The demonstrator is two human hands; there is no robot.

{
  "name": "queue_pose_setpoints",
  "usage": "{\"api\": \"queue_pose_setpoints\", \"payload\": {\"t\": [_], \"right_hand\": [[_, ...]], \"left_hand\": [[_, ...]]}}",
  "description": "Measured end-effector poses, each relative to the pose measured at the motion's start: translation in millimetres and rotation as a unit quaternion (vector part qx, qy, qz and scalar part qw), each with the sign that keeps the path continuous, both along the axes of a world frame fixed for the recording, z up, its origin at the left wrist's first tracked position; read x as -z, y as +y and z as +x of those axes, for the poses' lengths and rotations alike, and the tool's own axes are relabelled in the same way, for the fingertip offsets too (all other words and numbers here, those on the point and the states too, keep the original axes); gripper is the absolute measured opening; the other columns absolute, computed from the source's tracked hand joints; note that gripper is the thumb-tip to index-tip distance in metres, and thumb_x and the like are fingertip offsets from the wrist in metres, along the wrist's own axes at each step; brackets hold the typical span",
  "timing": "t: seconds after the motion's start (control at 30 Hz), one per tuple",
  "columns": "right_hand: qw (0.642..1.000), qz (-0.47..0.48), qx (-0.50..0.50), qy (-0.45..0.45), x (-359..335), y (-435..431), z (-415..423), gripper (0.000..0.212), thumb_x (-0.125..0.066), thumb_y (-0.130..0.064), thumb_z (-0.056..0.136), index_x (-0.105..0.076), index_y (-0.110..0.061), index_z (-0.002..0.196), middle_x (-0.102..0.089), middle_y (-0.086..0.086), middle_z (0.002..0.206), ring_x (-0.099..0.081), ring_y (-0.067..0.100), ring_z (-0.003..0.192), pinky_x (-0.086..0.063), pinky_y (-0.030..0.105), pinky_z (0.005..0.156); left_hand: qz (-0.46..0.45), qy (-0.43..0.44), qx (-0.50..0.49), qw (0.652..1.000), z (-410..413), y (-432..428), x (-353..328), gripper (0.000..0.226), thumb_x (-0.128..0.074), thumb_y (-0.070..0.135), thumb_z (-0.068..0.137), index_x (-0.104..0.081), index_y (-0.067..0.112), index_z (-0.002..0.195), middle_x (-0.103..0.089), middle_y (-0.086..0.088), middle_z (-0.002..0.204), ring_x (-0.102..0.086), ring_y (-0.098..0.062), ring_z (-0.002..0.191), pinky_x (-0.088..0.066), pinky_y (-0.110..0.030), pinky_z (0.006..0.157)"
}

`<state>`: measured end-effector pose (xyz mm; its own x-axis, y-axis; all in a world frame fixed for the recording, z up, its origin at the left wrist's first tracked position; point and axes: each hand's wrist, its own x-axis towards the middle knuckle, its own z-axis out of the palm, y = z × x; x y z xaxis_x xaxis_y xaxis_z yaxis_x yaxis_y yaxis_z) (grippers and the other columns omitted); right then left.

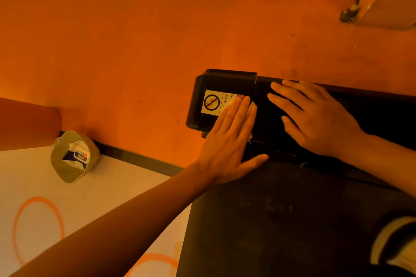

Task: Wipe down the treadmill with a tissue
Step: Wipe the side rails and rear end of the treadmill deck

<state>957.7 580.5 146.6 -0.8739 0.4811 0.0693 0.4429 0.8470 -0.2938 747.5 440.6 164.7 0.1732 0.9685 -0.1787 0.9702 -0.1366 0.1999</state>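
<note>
The black treadmill (292, 209) fills the lower right, its end cap (216, 83) carrying a white warning sticker (212, 102). My left hand (229, 141) lies flat with straight fingers on the cap's edge, pressing a white tissue (250, 117) that shows only as a thin strip beside my fingers. My right hand (315, 119) rests flat, fingers spread, on the treadmill's dark rear rail just to the right of the left hand.
An orange floor (135, 51) lies beyond the treadmill. A pale mat with orange rings (45, 209) covers the lower left, and a small open bag holding a tissue pack (75, 156) sits on it. A door with a metal stopper (349, 14) is at top right.
</note>
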Motion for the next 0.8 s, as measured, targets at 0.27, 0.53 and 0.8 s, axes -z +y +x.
{"api": "queue_pose_setpoints", "payload": {"t": [0.27,0.53,0.8], "right_hand": [[1.0,-0.001,0.001,-0.012,-3,0,-1,0.056,-0.04,-0.031,0.103,-0.045,-0.008,0.154,-0.039,0.013,0.163,-0.035,0.032,0.15,-0.03,0.05,0.122],[1.0,0.006,-0.004,-0.006,-4,0,-1,0.055,-0.041,-0.031,0.103,-0.048,-0.006,0.152,-0.04,0.015,0.162,-0.037,0.034,0.149,-0.032,0.053,0.121],[0.998,-0.031,0.051,0.032,-75,-13,3,0.043,-0.049,-0.026,0.103,-0.061,-0.002,0.137,-0.055,0.02,0.145,-0.051,0.04,0.133,-0.041,0.052,0.109]], "left_hand": [[0.072,-0.02,-0.007,0.997,9,0,14,0.093,-0.035,0.065,0.1,-0.022,-0.005,0.16,-0.033,-0.021,0.153,-0.029,-0.037,0.148,-0.006,-0.047,0.13],[0.157,-0.035,-0.013,0.987,9,18,2,0.07,-0.028,0.069,0.099,-0.053,0.006,0.119,-0.051,-0.013,0.102,-0.042,-0.025,0.092,-0.034,-0.04,0.084],[0.086,-0.019,-0.039,0.995,9,13,-60,0.047,-0.042,0.053,0.102,-0.054,0.008,0.1,-0.055,-0.011,0.098,-0.051,-0.025,0.081,-0.038,-0.036,0.067]]}}
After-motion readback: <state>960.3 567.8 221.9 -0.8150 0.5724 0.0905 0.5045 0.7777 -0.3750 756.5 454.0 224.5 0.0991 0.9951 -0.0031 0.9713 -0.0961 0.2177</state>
